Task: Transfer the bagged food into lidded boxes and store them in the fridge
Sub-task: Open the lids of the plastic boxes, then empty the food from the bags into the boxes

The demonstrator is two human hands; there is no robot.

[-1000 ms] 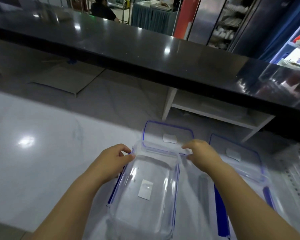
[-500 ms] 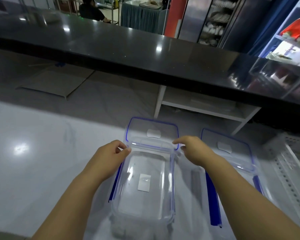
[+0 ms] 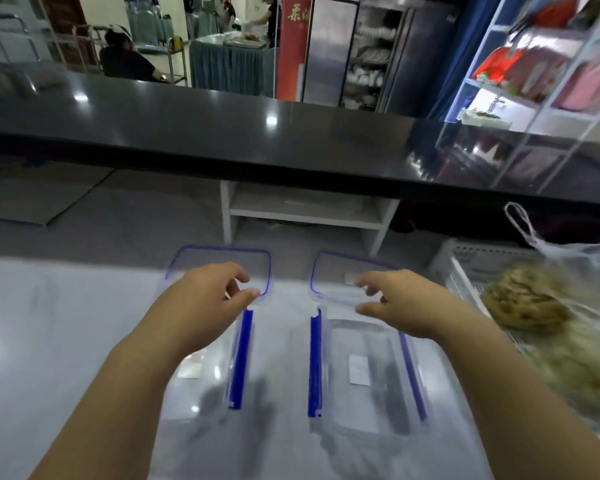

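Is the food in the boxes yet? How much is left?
Not yet. Done: the left box and right box lie open, lids laid back. In hand: the left hand is at the left lid, the right hand at the right lid; blur hides any grip. Left: the bagged food sits at the white basket, so filling, closing and storing remain.

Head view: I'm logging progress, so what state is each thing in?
Left box, open, empty.
Left lid, off, flat beyond its box.
Right box, open, empty.
Right lid, off, beyond its box.
Bagged food, unemptied, by the white basket.
Left hand, fingers curled at left lid's near edge; grip unclear.
Right hand, fingers around right lid's near edge; grip unclear.
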